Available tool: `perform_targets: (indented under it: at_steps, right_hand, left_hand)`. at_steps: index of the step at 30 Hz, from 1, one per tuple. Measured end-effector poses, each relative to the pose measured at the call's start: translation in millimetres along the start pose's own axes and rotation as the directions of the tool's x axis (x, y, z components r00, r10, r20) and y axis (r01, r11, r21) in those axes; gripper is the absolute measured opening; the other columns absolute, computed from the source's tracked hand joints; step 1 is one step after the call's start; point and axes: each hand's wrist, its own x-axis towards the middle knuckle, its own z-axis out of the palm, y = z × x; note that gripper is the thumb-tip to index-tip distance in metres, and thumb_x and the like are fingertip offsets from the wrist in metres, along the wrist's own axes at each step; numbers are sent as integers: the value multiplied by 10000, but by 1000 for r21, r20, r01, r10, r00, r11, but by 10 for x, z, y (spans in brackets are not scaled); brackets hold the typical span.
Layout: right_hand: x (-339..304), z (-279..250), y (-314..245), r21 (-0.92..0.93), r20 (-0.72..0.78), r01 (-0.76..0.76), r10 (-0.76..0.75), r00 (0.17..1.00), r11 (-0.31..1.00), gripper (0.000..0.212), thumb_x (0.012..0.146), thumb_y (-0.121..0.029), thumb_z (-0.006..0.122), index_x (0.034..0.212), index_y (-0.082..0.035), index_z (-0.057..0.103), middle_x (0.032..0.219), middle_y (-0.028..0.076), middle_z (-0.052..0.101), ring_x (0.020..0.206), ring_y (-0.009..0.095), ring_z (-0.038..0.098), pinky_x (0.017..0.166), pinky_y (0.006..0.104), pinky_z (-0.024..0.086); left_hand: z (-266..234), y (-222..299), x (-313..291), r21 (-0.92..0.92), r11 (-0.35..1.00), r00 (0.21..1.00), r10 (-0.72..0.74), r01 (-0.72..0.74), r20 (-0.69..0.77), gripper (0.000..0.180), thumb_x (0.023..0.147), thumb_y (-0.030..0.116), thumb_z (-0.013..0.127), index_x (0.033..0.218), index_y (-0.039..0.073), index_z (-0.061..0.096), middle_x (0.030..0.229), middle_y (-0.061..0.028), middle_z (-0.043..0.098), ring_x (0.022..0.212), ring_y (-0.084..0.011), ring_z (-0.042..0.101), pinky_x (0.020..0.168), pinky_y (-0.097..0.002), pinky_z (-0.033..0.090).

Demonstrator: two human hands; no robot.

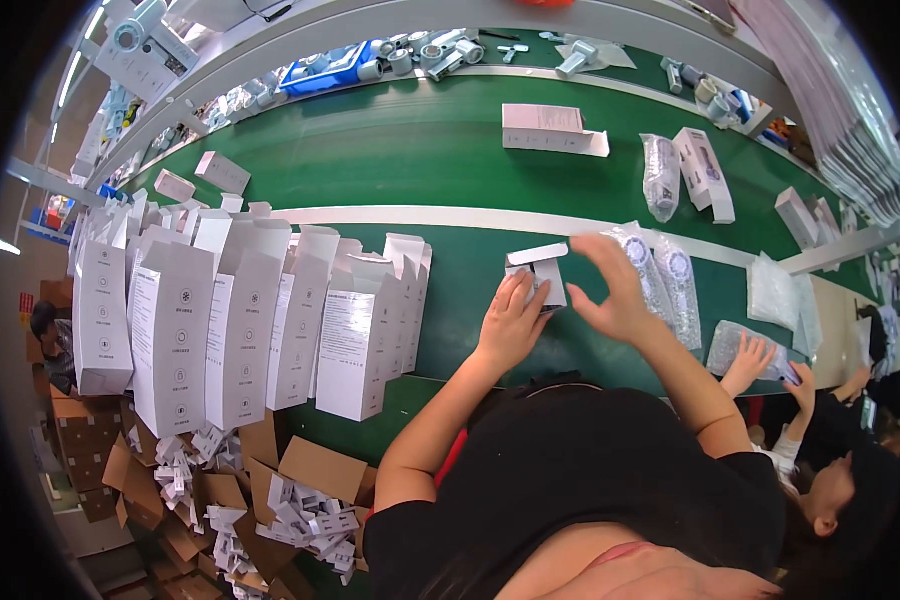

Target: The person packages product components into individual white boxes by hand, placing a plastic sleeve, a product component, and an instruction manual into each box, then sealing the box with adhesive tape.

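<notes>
A small white carton (548,270) stands on the green bench in front of me, its top flap raised. My left hand (511,322) grips the carton's near left side, with the fingers over its face. Just to the right, my right hand (618,295) is raised with thumb and fingers spread, holding nothing. Past that hand lie bubble-wrapped devices (678,275), side by side on the bench. Several tall white cartons (352,355) stand upright in rows to my left, many with their top flaps up. What is inside the held carton cannot be seen.
A green conveyor belt (390,150) runs across beyond the bench, carrying a lying carton (542,127), a wrapped device (660,178) and another carton (705,172). At right, a co-worker's hands (755,362) touch a bubble-wrapped pack. Brown boxes (320,468) of small white cartons sit below left.
</notes>
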Motion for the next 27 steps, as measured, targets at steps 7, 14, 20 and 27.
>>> perform_targets:
  at_steps: [7,14,20,27]
  right_hand:
    - [-41,214,266,-50,370,67,-44,928,996,436,707,-134,606,1122,-42,508,1238,150,450,1104,315,450,906,386,373]
    - [-115,279,332,-161,574,273,-135,808,948,462,785,-230,564,1202,-61,461,1278,175,391,1126,344,406,937,458,309]
    - [137,321,374,-165,671,413,-205,713,896,540,813,-308,525,1271,-58,386,1329,203,314,1117,334,374,939,443,281]
    - [124,348,333,-192,729,471,-196,656,861,582,799,-331,537,1278,-43,376,1352,223,284,1135,350,361,937,442,277]
  left_hand:
    - [153,-92,-69,-199,971,945,-181,128,-271,724,620,172,738,1235,32,382,1227,-162,403,1159,-345,375,972,-403,338]
    - [262,-296,-31,-483,808,910,-411,337,-53,920,530,190,803,1276,18,294,1202,-171,421,1092,-323,450,923,-379,389]
    - [264,-334,-83,-565,720,908,-393,404,149,915,531,174,807,1271,1,298,1205,-172,422,1088,-293,467,905,-360,406]
    - [285,-368,-129,-500,773,918,-369,390,146,966,524,167,822,1296,0,265,1260,-180,394,1102,-296,462,914,-362,405]
